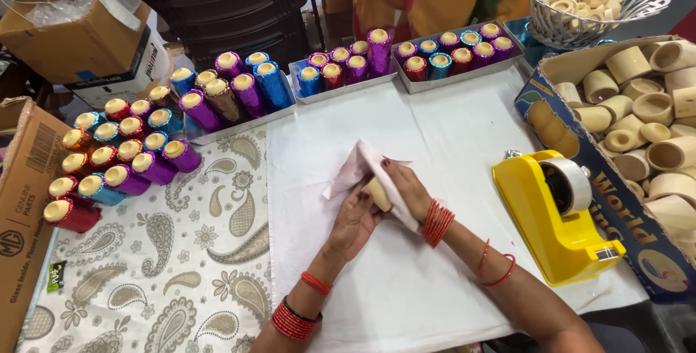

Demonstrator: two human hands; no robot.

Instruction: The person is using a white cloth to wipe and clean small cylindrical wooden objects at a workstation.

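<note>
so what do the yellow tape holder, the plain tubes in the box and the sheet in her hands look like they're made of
Yellow tape dispenser: looks like moulded plastic, glossy, with smooth rounded edges. Plain tubes: probably cardboard or pressed paper, matte beige, thick walls, hollow. Pale pink sheet held by the left hand and right hand: thin paper or soft cloth; it folds and creases, but which one is unclear.

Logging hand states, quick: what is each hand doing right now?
Left hand: closed around the small cream cylindrical tube.
Right hand: holding the pale pink sheet against that tube.
</note>
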